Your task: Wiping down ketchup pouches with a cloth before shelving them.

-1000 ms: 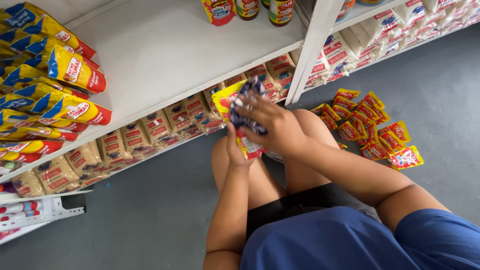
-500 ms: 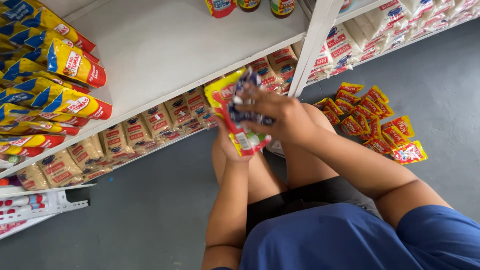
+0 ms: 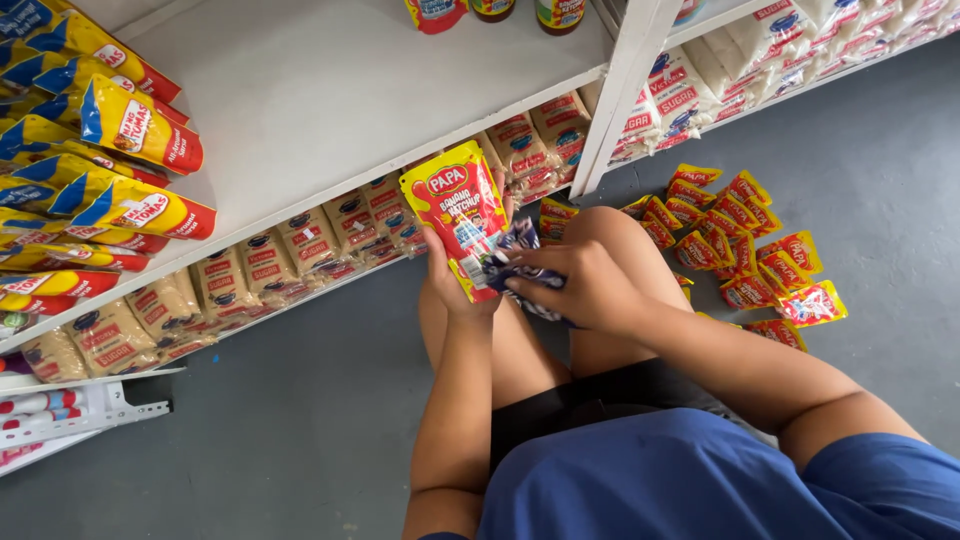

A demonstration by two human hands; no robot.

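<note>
A: Largest item?
B: White shelf, 11 o'clock, bare board.
A: Next?
B: Red-and-yellow sauce pouch, centre; left hand clasps its lower edge. Likely soft, light, slippery film; grip the sealed edges.
A: Smallest?
B: Blue cloth, bunched under the right hand, fingers pressed together.

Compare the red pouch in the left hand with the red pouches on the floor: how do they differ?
The held pouch is upright in the left hand, front to the camera; the floor pouches lie flat, scattered and overlapping beside the knee. The held one stands alone and looks larger, being nearer the camera; the floor ones form a loose pile. The right hand presses a dark cloth against the held pouch only. All share red-and-yellow packaging.
</note>
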